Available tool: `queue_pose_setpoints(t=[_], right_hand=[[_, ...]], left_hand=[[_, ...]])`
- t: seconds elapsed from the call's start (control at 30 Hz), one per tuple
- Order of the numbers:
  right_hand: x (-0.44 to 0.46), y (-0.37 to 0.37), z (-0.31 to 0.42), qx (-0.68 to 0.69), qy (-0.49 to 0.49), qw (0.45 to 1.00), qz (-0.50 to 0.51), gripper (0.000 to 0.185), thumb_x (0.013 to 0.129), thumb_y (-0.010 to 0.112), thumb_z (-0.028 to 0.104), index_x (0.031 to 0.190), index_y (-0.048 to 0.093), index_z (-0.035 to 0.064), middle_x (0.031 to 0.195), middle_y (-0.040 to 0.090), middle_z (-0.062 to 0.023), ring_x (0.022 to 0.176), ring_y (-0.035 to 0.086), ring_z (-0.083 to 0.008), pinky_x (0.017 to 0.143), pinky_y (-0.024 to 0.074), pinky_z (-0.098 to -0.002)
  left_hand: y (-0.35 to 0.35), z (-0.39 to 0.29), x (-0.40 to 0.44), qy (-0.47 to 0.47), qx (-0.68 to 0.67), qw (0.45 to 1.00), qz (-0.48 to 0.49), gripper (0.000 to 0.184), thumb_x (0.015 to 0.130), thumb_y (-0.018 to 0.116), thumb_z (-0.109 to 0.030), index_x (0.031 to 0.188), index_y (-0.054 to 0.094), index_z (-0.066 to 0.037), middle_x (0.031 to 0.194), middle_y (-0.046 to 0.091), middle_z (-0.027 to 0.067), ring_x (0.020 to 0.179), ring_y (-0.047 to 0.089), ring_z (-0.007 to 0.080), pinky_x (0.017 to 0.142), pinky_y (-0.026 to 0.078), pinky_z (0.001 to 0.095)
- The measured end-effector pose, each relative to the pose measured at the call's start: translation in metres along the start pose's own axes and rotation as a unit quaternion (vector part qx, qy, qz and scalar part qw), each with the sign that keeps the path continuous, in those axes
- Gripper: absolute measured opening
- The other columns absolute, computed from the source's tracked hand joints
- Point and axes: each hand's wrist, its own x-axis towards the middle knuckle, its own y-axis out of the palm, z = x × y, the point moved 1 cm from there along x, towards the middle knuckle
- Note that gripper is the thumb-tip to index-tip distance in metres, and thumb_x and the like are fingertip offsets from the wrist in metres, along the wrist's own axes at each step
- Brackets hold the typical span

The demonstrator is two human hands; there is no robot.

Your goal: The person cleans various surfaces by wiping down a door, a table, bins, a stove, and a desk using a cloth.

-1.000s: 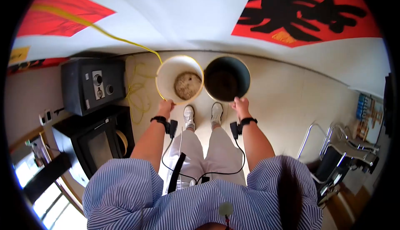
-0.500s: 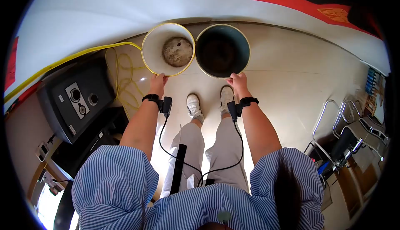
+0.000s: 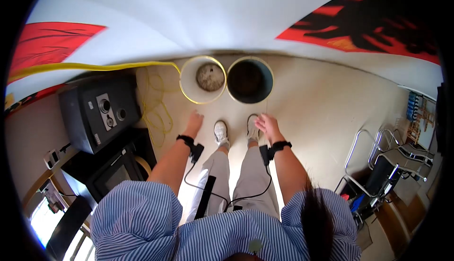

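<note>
Two round buckets stand side by side on the floor against the wall. The left one, a white bucket (image 3: 189, 80) with a yellow rim, has a stained, dirty bottom. Beside it, the dark bucket (image 3: 268, 82) has a shadowed inside. My left hand (image 3: 193, 123) hovers below the white bucket, apart from it, with its fingers loosely stretched out and nothing in it. Below the dark bucket is my right hand (image 3: 268, 125), empty too, its fingers apart. Each wrist wears a black strap with a cabled box.
On the left, a dark safe (image 3: 90, 114) sits on a black cabinet (image 3: 116, 168). A yellow hose (image 3: 94, 67) runs along the wall to the white bucket, with yellow coils (image 3: 158, 114) on the floor. Metal-framed chairs (image 3: 402, 159) stand at the right.
Both hands have let go of the bucket rims and drawn back toward my body. My view has tilted up, showing more wall, and the buckets look farther off.
</note>
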Motion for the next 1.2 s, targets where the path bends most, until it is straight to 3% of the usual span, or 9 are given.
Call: queue_pose_setpoints(t=[0.13, 0.37, 0.47, 0.5, 0.53, 0.63, 0.77, 0.9, 1.2], right_hand=[[-0.083, 0.004, 0.044, -0.095, -0.095, 0.99, 0.041, 0.028, 0.092, 0.061, 0.019, 0.113, 0.057, 0.0014, 0.1, 0.065, -0.0091, 0.09, 0.066, -0.0221, 0.081, 0.0563, -0.0367], [-0.339, 0.0, 0.239, -0.061, -0.51, 0.85, 0.114, 0.018, 0.095, 0.057, 0.014, 0.109, 0.062, 0.003, 0.1, 0.064, -0.0046, 0.09, 0.061, -0.0139, 0.085, 0.0493, -0.0292], [-0.552, -0.006, 0.31, -0.068, -0.724, 0.664, 0.173, 0.029, 0.097, 0.052, 0.013, 0.122, 0.058, -0.001, 0.121, 0.063, -0.0133, 0.113, 0.059, -0.0208, 0.101, 0.0442, -0.0343], [-0.608, -0.016, 0.317, -0.158, -0.801, 0.567, 0.106, 0.041, 0.1, 0.043, 0.026, 0.123, 0.056, -0.0049, 0.13, 0.055, -0.02, 0.124, 0.051, -0.0323, 0.11, 0.0349, -0.047], [-0.658, -0.026, 0.321, -0.103, -0.843, 0.494, 0.185, 0.05, 0.098, 0.042, 0.033, 0.129, 0.052, -0.005, 0.139, 0.048, -0.0226, 0.132, 0.044, -0.0381, 0.114, 0.0246, -0.0547], [-0.76, -0.044, 0.291, -0.108, -0.934, 0.28, 0.193, 0.052, 0.097, 0.043, 0.035, 0.13, 0.051, -0.0042, 0.14, 0.046, -0.0238, 0.133, 0.04, -0.0393, 0.114, 0.0224, -0.0558], [-0.816, -0.031, 0.218, -0.147, -0.976, 0.121, 0.108, 0.055, 0.095, 0.044, 0.037, 0.132, 0.05, -0.0032, 0.142, 0.042, -0.0255, 0.134, 0.036, -0.0408, 0.114, 0.0195, -0.0572], [-0.829, -0.019, 0.166, -0.15, -0.986, 0.065, 0.02, 0.059, 0.094, 0.044, 0.04, 0.134, 0.048, -0.0022, 0.143, 0.038, -0.0272, 0.136, 0.031, -0.0424, 0.114, 0.0165, -0.0587], [-0.821, -0.044, 0.116, -0.144, -0.977, 0.063, -0.147, 0.066, 0.09, 0.046, 0.047, 0.137, 0.046, 0.0, 0.147, 0.03, -0.0309, 0.139, 0.021, -0.046, 0.114, 0.0099, -0.0619]], left_hand=[[-0.021, -0.116, -0.095, 0.283, 0.107, 0.953, -0.008, 0.049, 0.087, 0.059, -0.016, 0.132, 0.049, -0.001, 0.13, 0.056, 0.0234, 0.123, 0.051, 0.0379, 0.107, 0.039, 0.0415], [-0.142, -0.363, -0.298, 0.502, -0.027, 0.86, -0.083, 0.039, 0.087, 0.064, -0.009, 0.126, 0.057, -0.007, 0.122, 0.061, 0.0178, 0.114, 0.059, 0.0317, 0.097, 0.046, 0.0381], [-0.238, -0.46, -0.463, 0.634, -0.08, 0.764, -0.087, 0.038, 0.091, 0.06, -0.003, 0.129, 0.054, -0.002, 0.132, 0.058, 0.0132, 0.126, 0.052, 0.0231, 0.106, 0.038, 0.0349], [-0.266, -0.473, -0.506, 0.691, -0.098, 0.712, -0.079, 0.04, 0.092, 0.059, -0.003, 0.131, 0.051, 0.002, 0.136, 0.054, 0.0155, 0.129, 0.048, 0.0252, 0.11, 0.033, 0.0365], [-0.293, -0.482, -0.553, 0.757, -0.136, 0.637, -0.055, 0.048, 0.09, 0.062, -0.008, 0.135, 0.047, 0.002, 0.139, 0.052, 0.0169, 0.131, 0.047, 0.0276, 0.112, 0.031, 0.0412], [-0.358, -0.484, -0.634, 0.885, -0.222, 0.408, 0.023, 0.057, 0.088, 0.064, -0.019, 0.137, 0.044, 0.001, 0.14, 0.049, 0.0192, 0.133, 0.044, 0.0316, 0.112, 0.031, 0.0472], [-0.391, -0.468, -0.708, 0.932, -0.208, 0.257, 0.148, 0.058, 0.088, 0.063, -0.021, 0.138, 0.043, 0.0, 0.14, 0.047, 0.0187, 0.133, 0.043, 0.0316, 0.111, 0.03, 0.0473], [-0.391, -0.446, -0.743, 0.929, -0.181, 0.216, 0.24, 0.06, 0.087, 0.063, -0.022, 0.139, 0.042, -0.001, 0.141, 0.046, 0.0182, 0.133, 0.042, 0.0316, 0.111, 0.03, 0.0473], [-0.353, -0.438, -0.747, 0.903, -0.152, 0.177, 0.36, 0.064, 0.086, 0.061, -0.026, 0.141, 0.04, -0.003, 0.142, 0.043, 0.0172, 0.132, 0.04, 0.0316, 0.109, 0.029, 0.0474]])
